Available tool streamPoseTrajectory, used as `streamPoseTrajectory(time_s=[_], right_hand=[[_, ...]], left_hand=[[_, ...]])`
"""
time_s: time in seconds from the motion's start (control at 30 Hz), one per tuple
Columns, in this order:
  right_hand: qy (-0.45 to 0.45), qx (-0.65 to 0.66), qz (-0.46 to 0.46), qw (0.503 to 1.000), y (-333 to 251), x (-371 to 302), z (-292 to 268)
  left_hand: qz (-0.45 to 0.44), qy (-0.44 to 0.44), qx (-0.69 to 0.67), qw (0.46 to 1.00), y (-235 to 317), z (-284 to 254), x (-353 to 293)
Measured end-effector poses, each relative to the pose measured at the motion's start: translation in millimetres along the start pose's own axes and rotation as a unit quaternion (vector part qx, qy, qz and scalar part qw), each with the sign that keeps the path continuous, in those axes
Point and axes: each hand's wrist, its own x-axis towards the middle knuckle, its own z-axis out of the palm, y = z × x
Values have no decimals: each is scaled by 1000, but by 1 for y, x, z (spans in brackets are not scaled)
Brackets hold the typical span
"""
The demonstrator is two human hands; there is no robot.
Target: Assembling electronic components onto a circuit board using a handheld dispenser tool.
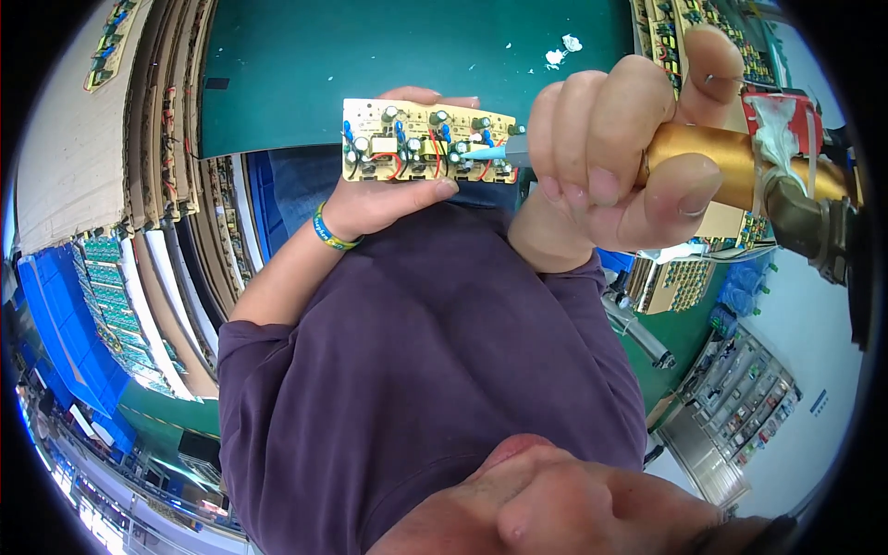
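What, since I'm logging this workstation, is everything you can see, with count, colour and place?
Circuit board: one, tan with mixed components, in the left hand
Tool: one, gold barrel with pale blue tip, in the right hand, tip over the board
Table: one, green, top
White scraps: two larger, plus specks, on the table
Cardboard sheets: several, brown, left
Other tan boards: many, left and right
Green boards: many, lower left
Blue containers: several, right
Shelf unit: one, grey, lower right
Shirt: one, purple, centre
Wristband: one, multicoloured, left wrist
Left hand: one, bare, upper centre
Right hand: one, bare, upper right
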Motion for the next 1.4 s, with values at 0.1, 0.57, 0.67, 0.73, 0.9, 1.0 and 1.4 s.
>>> streamPoseTrajectory(time_s=[0.1,0.57,0.67,0.73,0.9,1.0,1.4], right_hand=[[-6,9,-8,1000,2,0,-1],[-19,10,-4,1000,-4,9,13],[313,-60,49,947,-4,13,54],[290,-34,27,956,1,11,51],[4,0,-11,1000,4,4,1],[10,-2,-11,1000,5,3,1],[12,-8,-10,1000,3,3,1]], left_hand=[[2,-5,1,1000,-2,0,0],[2,-15,13,1000,-2,1,0],[-22,-16,1,1000,3,4,-1],[-4,-38,30,999,2,3,0],[-25,-41,0,999,0,5,-2],[-32,-39,-12,999,1,5,-2],[-16,-51,44,998,6,6,-1]])
